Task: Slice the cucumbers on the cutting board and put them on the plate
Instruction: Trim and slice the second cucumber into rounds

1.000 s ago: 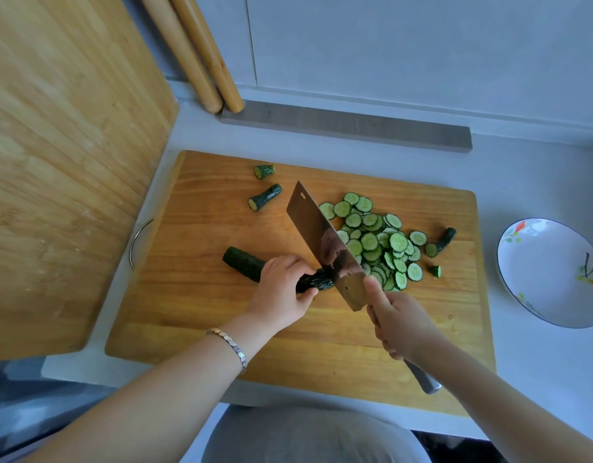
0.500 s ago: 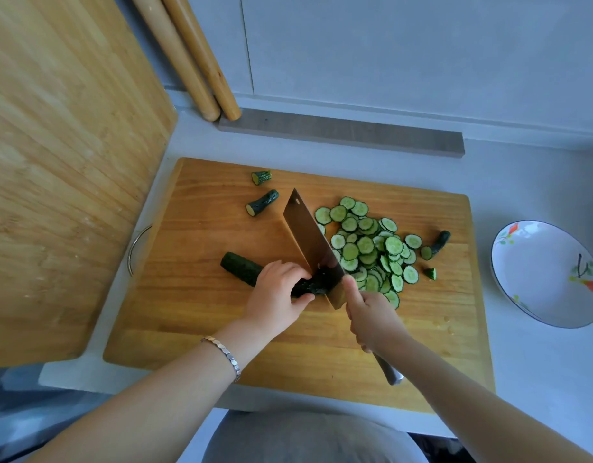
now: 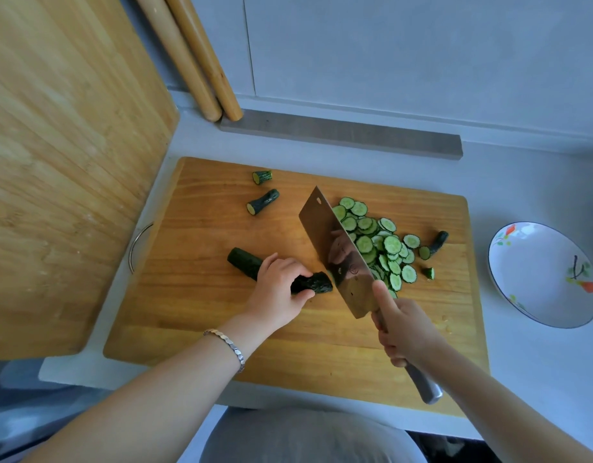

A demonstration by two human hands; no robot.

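A big bamboo board (image 3: 71,178) stands on edge off the left side of the cutting board (image 3: 194,312), and two wooden rods (image 3: 194,58) lean on the wall beyond its far left corner. On the cutting board's far left part lie two cucumber ends (image 3: 263,202). At its middle left the dark cucumber (image 3: 245,262) lies crosswise. The left hand (image 3: 278,292), a bracelet (image 3: 226,342) on its wrist, has its grip curled over the cucumber and pins it down, the cut end sticking out to the right. Just right of that cut end stands the cleaver (image 3: 335,248), its blade tilted. The right hand (image 3: 405,332), over the board's near right, has its grip wrapped round the handle, one finger laid up the blade. A heap of slices (image 3: 378,245) covers the board's right centre. The plate (image 3: 539,272) sits on the counter (image 3: 539,379) off the board's right edge
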